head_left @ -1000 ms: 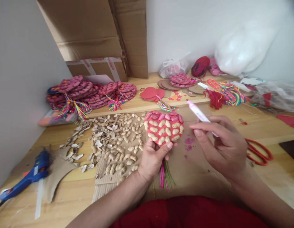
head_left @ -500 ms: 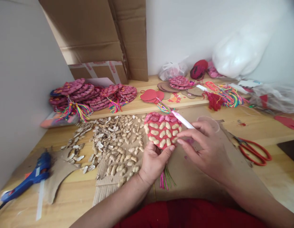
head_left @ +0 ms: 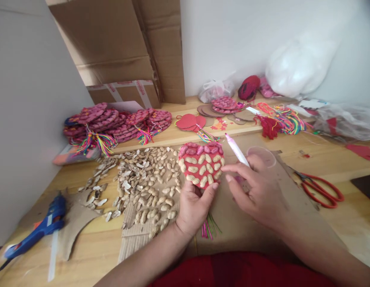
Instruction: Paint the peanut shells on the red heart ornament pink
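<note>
A red heart ornament (head_left: 202, 165) covered with peanut shells is held up by the left hand (head_left: 193, 207), near the middle of the wooden table (head_left: 352, 223). The fingers are closed around its lower edge, with the thumb pressed on the front. A tassel (head_left: 209, 228) hangs below the hand.

A pink marker (head_left: 237, 149) is gripped in the right hand (head_left: 259, 193), between the thumb and the other fingers, and its tip is pointed away, just to the right of the heart.

The top row of shells is already coloured pink. The rows below it are seen in their natural colour, so it is judged that most of the colouring is left to do.

To the left, loose peanut shells (head_left: 143, 183) are spread on cardboard, and a blue glue gun (head_left: 35, 233) is lying at the near left. At the far left, finished pink ornaments (head_left: 113, 119) are piled. Red scissors (head_left: 319, 189) are placed at the right.
</note>
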`<state>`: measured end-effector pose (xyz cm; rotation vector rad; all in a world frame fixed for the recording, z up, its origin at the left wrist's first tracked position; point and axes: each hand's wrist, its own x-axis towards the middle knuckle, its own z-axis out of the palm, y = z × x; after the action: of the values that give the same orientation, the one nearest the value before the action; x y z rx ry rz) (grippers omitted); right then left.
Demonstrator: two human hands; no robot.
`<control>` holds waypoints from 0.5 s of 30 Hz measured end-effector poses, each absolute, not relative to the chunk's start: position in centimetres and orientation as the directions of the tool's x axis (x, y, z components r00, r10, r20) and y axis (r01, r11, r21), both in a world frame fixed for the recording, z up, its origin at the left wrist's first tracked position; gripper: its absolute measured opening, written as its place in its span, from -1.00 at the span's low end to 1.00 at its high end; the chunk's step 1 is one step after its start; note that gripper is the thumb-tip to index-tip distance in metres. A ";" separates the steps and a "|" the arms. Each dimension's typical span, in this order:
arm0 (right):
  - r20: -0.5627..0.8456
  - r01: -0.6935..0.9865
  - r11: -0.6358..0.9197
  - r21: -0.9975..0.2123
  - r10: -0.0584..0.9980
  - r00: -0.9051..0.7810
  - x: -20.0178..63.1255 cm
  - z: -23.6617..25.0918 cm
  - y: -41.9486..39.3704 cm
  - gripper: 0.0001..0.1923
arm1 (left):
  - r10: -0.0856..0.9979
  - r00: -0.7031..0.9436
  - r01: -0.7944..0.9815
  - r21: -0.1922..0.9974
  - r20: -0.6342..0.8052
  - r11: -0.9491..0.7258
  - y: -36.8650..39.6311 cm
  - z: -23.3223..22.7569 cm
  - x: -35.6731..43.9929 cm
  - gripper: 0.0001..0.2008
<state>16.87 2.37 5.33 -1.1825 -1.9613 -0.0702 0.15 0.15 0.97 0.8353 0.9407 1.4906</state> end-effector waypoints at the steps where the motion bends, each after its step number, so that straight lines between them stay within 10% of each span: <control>1: 0.663 0.770 0.546 -0.331 0.715 -0.221 16.8 5.1 2.4 -0.84 | 0.992 -0.127 -0.418 0.906 0.007 -0.060 0.1 1.0 0.2 -0.66; 15: 0.690 0.783 0.558 -0.275 0.682 -0.243 17.2 3.3 3.0 -0.88 | 0.992 -0.116 -0.332 0.939 0.058 -0.093 -0.3 0.8 0.4 -0.74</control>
<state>17.21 2.98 3.35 -1.1777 -1.9867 -0.1593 0.41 -0.33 0.77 0.9523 0.9851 1.4843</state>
